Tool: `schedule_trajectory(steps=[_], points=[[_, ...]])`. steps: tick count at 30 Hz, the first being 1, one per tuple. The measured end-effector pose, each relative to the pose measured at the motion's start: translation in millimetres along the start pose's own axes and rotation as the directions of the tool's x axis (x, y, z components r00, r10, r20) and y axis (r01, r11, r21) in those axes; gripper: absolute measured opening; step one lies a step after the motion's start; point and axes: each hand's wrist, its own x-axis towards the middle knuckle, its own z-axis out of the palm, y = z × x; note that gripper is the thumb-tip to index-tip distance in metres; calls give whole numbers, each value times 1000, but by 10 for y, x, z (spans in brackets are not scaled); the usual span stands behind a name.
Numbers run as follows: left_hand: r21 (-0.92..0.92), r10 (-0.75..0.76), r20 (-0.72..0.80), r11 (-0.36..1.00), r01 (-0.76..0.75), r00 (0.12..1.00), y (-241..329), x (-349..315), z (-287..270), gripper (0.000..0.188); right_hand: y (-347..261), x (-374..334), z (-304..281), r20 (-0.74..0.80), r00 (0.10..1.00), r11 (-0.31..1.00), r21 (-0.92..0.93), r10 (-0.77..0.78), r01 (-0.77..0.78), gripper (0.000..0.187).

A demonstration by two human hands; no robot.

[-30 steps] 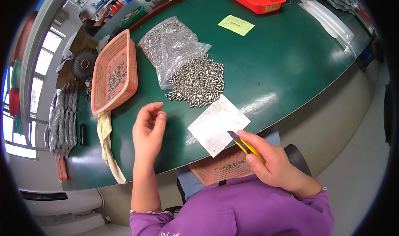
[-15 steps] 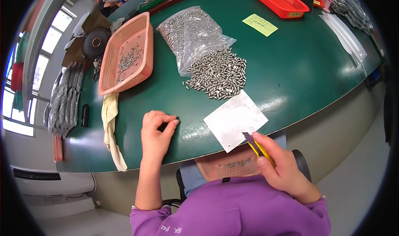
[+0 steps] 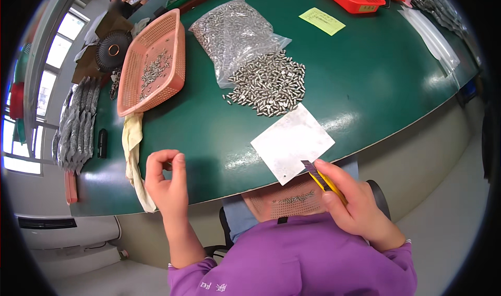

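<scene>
My right hand [image 3: 355,202] grips a yellow utility knife [image 3: 330,183], its dark blade out and pointing up-left over the near edge of a white square sheet [image 3: 293,142]. At the sheet's far corner lies a heap of small silvery metal pins [image 3: 274,82], spilling from the mouth of a clear plastic bag [image 3: 232,35] full of the same pins. Over the table's near left part is my left hand [image 3: 169,178], thumb and forefinger brought together in a pinch. Whether anything small sits between those fingertips cannot be made out.
Left of the bag stands a pink basket [image 3: 177,69] with scattered pins; a cream cloth [image 3: 132,145] hangs below it. Another basket [image 3: 266,206] with pins rests on my lap. Filled bags [image 3: 78,124] lie far left. Beyond are a yellow note [image 3: 322,21] and red tray [image 3: 355,1].
My left hand has moved left and slightly down, toward the cream cloth, and turned with its thumb upward. My right hand keeps the knife at nearly the same spot. The view has shifted slightly.
</scene>
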Motion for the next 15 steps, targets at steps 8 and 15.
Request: schedule_trajectory(steps=[8, 15], points=[[-203, 227, 383, 966, -158, 896, 497, -323, 584, 18, -2, 62, 162, 4, 999, 966, -256, -35, 35, 52], [-36, 361, 423, 923, -383, 831, 519, -347, 777, 21, 2, 90, 198, 19, 999, 918, -394, -47, 51, 55]])
